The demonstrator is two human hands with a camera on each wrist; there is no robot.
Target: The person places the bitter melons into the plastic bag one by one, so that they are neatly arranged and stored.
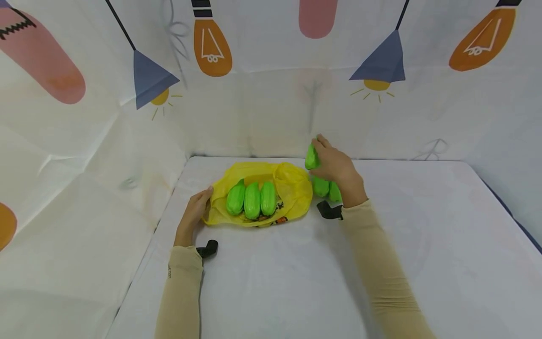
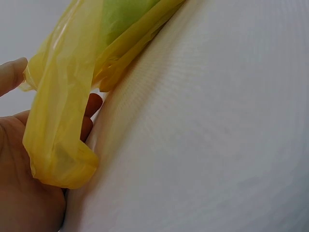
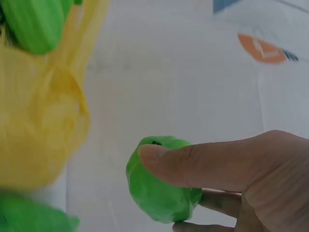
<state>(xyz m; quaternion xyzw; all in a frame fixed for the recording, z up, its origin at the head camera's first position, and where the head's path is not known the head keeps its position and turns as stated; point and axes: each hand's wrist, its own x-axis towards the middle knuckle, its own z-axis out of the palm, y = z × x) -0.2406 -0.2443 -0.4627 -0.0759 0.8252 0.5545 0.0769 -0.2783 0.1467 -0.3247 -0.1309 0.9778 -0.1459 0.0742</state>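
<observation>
A yellow plastic bag lies on the table with its opening spread. Three glossy, ribbed green gourds sit side by side in it. At the bag's left end, my left hand holds the edge; in the left wrist view a bag handle drapes across the palm and fingers. My right hand pinches another green gourd between thumb and fingers, raised just right of the bag. Below that hand, two more green gourds lie beside the bag, partly hidden by the wrist.
The white table ends at the back against a white cloth wall printed with lamps and bulbs. Another cloth wall rises along the left edge. A black wrist strap piece juts from the right sleeve.
</observation>
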